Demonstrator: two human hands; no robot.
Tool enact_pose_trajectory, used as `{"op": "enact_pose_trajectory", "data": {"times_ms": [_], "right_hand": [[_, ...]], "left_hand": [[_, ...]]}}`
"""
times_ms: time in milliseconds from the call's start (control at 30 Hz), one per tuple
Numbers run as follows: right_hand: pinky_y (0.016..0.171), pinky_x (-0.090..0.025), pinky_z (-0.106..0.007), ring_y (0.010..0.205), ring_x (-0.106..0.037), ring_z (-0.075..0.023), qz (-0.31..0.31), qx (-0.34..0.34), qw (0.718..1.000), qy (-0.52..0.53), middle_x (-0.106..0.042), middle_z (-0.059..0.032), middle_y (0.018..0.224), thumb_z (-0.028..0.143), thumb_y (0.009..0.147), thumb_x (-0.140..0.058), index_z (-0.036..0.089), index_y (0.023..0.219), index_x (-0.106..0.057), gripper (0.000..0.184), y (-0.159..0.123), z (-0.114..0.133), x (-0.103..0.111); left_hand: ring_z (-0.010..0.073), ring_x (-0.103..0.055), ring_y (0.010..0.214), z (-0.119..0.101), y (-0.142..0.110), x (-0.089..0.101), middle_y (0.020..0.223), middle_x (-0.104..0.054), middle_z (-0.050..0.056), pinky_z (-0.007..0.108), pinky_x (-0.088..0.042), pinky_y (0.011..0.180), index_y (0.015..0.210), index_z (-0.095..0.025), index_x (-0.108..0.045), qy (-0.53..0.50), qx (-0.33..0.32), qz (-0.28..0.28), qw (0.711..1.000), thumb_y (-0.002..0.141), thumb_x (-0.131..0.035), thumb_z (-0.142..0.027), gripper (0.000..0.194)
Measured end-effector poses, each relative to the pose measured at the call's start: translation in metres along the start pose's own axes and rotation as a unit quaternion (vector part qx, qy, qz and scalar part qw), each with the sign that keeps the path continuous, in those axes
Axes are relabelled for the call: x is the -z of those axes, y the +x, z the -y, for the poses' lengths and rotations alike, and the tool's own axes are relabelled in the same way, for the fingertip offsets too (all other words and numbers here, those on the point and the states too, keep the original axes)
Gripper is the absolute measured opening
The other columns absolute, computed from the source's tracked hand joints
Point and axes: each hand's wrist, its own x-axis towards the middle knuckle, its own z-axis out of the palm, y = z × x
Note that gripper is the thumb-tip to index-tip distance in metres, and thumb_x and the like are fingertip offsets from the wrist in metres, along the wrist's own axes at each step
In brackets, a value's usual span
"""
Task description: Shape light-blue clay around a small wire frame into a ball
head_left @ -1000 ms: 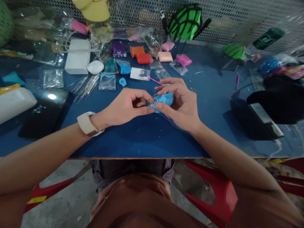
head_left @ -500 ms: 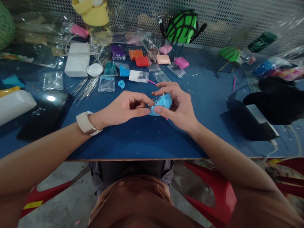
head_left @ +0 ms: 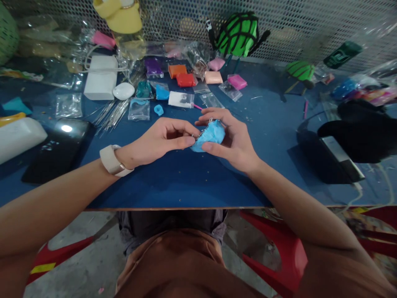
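Observation:
My right hand (head_left: 234, 138) cups a lump of light blue clay (head_left: 210, 135) just above the blue table (head_left: 186, 182), with thumb and fingers wrapped round it. My left hand (head_left: 161, 138), with a pale watch (head_left: 111, 161) on its wrist, is closed in a pinch at the clay's left edge; a thin metal wire or pin shows there between the fingertips. A pink stick (head_left: 197, 107) lies on the table just behind the hands.
Behind the hands lie small packets of coloured clay (head_left: 186, 79), clear plastic bags (head_left: 139, 109), a bundle of thin metal wires (head_left: 111, 112), a white box (head_left: 101, 78) and a white oval (head_left: 123, 91). A black phone (head_left: 58, 147) lies left; a black device (head_left: 335, 159) right. Green figures (head_left: 237, 35) stand by the mesh wall.
The clay has been turned in my right hand, so more of its blue surface shows. My left pinch has stayed at its edge. The view has shifted slightly.

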Motion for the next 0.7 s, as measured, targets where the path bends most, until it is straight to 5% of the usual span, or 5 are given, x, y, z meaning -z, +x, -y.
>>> {"op": "enact_pose_trajectory", "data": {"times_ms": [433,700], "right_hand": [[0.125,-0.066,-0.064,0.152,-0.072,-0.0404,-0.040,-0.004,0.999,0.006,-0.077,-0.0082,0.148,0.061,0.085,-0.109,0.038,0.134,-0.087,0.058,-0.0035,0.0027,-0.0057],[0.134,-0.058,-0.071,0.155,-0.071,-0.0417,-0.032,-0.016,0.999,0.005,-0.084,-0.0070,0.138,0.071,0.092,-0.100,0.037,0.128,-0.086,0.052,0.0011,0.0068,-0.0018]], "left_hand": [[0.0116,-0.044,0.061,-0.0061,0.0032,-0.0025,0.069,-0.055,-0.003,0.028,-0.039,0.057,0.103,-0.024,-0.091,0.049,-0.021,0.006,0.999,0.097,-0.104,-0.054,0.034],[0.0146,-0.060,0.076,-0.0033,0.0030,-0.0022,0.092,-0.069,0.004,0.029,-0.056,0.067,0.106,-0.025,-0.085,0.033,-0.014,0.002,0.999,0.102,-0.099,-0.057,0.035]]}}
